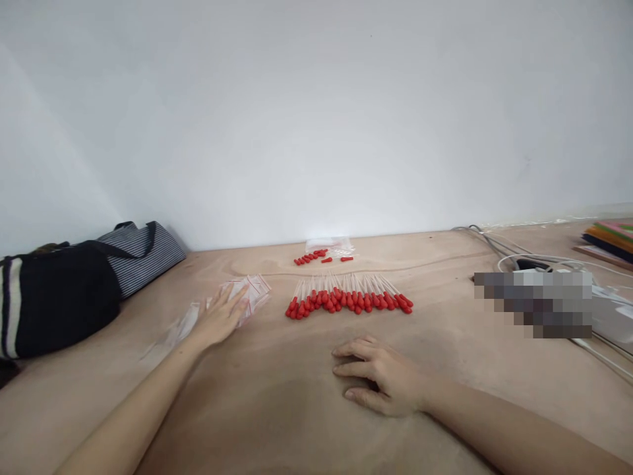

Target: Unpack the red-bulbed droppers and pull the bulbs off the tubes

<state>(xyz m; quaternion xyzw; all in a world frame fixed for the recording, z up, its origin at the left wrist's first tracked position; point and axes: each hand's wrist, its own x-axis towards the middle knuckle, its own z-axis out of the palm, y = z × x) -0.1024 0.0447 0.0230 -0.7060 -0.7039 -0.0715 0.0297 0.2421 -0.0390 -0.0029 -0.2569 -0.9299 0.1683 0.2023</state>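
Observation:
My left hand (222, 318) lies with fingers stretched over a spread of clear zip bags (254, 290) with red seal lines. Whether it presses on them or only hovers close, I cannot tell. On the bare wood my right hand (378, 376) rests, fingers apart and holding nothing. Beyond it is a row of droppers (346, 300), clear thin tubes with red bulbs facing me. Farther back, near the wall, a smaller group of red-bulbed droppers (309, 257) lies by a clear bag (327, 244).
A black bag with a white stripe (64, 297) and a striped bag (138, 254) stand at the left. Cables (487, 241), a blurred-out object (537, 303) and a stack of coloured folders (613, 237) lie to the right. A white wall (316, 119) closes off the wooden table's back.

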